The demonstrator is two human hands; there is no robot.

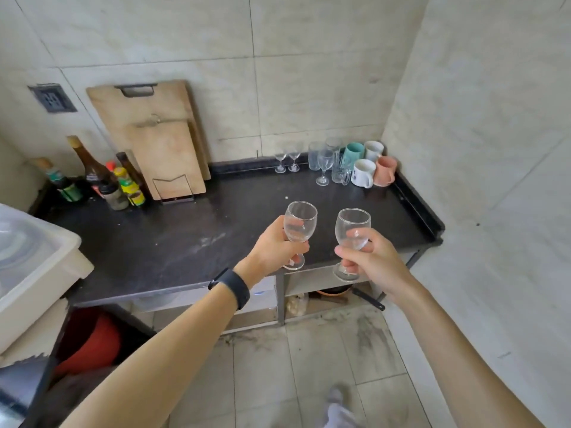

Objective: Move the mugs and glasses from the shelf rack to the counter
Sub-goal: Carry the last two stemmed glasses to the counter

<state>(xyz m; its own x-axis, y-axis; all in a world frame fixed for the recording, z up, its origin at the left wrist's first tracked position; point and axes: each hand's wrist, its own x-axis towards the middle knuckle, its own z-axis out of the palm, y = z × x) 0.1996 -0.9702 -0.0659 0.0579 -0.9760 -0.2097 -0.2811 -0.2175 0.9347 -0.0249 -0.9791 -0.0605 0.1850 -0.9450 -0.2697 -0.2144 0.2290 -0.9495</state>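
Head view: left hand (275,247) grips one wine glass (299,223), right hand (370,257) another (352,230). Both glasses are upright (over the dark surface (185,236) edge).

Both arms reach forward, left hand (276,245) and right hand (372,261) clenched.

Two clear, empty stemmed wine glasses are held upright above the near edge of the dark counter (185,239), the left wine glass (299,225) gripped by the left hand (275,247) and the right wine glass (352,231) by the right hand (370,261). At the counter's far right corner stands a cluster of clear glasses (323,159) beside a teal mug (353,154), two white mugs (363,173) and a pink mug (385,171). Two small stemmed glasses (287,160) stand just left of the cluster.
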